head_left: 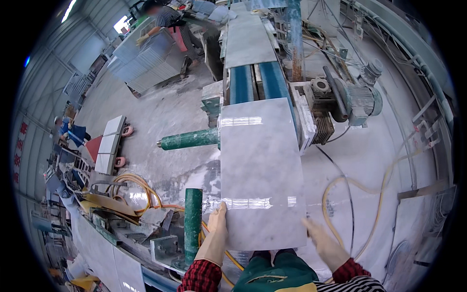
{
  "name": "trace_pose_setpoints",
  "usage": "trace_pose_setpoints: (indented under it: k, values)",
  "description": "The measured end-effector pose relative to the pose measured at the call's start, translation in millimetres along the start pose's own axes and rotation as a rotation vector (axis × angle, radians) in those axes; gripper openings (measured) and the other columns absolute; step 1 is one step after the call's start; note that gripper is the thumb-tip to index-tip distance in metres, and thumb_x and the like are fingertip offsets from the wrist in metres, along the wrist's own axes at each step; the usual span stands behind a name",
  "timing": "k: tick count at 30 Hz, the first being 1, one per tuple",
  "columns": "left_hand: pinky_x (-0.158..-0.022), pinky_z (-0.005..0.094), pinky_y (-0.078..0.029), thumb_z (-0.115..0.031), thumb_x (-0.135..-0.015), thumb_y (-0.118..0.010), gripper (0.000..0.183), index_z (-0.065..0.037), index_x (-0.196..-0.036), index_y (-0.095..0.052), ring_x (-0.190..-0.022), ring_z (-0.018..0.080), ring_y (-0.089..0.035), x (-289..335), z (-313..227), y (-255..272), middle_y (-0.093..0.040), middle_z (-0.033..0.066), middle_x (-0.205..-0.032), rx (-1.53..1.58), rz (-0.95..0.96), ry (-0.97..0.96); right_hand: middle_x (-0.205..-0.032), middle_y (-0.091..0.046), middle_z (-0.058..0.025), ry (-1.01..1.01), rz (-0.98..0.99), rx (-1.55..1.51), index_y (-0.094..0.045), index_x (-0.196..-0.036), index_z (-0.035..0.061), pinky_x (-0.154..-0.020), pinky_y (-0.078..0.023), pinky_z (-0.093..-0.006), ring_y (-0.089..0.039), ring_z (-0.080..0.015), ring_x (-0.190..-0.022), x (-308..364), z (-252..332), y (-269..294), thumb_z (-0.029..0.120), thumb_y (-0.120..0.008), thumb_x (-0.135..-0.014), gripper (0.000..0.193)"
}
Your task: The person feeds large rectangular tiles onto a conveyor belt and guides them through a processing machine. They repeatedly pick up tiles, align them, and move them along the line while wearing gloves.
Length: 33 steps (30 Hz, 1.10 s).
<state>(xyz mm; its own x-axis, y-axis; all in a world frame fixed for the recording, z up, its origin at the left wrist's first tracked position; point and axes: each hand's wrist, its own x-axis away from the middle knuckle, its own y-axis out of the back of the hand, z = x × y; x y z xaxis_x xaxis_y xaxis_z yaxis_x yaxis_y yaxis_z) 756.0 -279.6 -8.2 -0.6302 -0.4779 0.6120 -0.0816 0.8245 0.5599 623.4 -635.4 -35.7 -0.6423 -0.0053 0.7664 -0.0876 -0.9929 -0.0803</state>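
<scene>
A grey, polished rectangular stone slab extends from just in front of me to the end of a belt conveyor, light glinting off its top. My left hand, in a pale glove, is closed on the slab's near left edge, thumb on top and fingers hidden beneath. Gloved too, my right hand is at the near right edge, its fingertips against the stone; part of its grip is hidden. The slab's far end overlaps the blue conveyor belts. Farther up the line lies another grey slab.
A green roller juts out left of the slab, and a green post rises nearer me. At right are a motor and hoses on the wet floor. A co-worker leans over stacked slabs; another person is far left.
</scene>
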Motion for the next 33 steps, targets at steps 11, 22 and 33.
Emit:
trace_pose_setpoints:
  k: [11, 22, 33]
  values:
    - [-0.104, 0.0443, -0.047, -0.064, -0.101, -0.047, 0.066, -0.008, -0.125, -0.072, -0.119, 0.0370, -0.067, -2, -69, 8, -0.074, 0.0182, -0.124, -0.080, 0.099, -0.258, -0.129, -0.069, -0.0164, 0.326, -0.419, -0.008, -0.058, -0.141, -0.0075, -0.104, -0.050, -0.0390, -0.064, -0.0238, -0.118, -1, 36, -44, 0.037, -0.070, -0.102, 0.060]
    - [-0.099, 0.0411, -0.051, -0.058, -0.102, -0.051, 0.061, -0.007, -0.127, -0.072, -0.115, 0.0290, -0.068, -77, -140, -19, -0.074, 0.0147, -0.124, 0.062, 0.185, -0.185, -0.141, -0.064, -0.0200, 0.180, -0.455, -0.107, -0.054, -0.146, -0.0086, -0.115, -0.042, -0.0409, -0.057, -0.0287, -0.134, -40, 141, -56, 0.042, -0.076, -0.096, 0.074]
    - [-0.093, 0.0353, -0.054, -0.054, -0.097, -0.068, 0.054, -0.007, -0.123, -0.074, -0.105, 0.0195, -0.067, -134, -207, -57, -0.073, 0.0097, -0.118, 0.184, 0.036, -0.154, -0.126, -0.070, -0.0150, 0.319, -0.248, -0.212, -0.060, -0.138, -0.0098, -0.103, -0.047, -0.0351, -0.063, -0.0223, -0.116, -122, 208, -39, 0.047, -0.070, -0.099, 0.069]
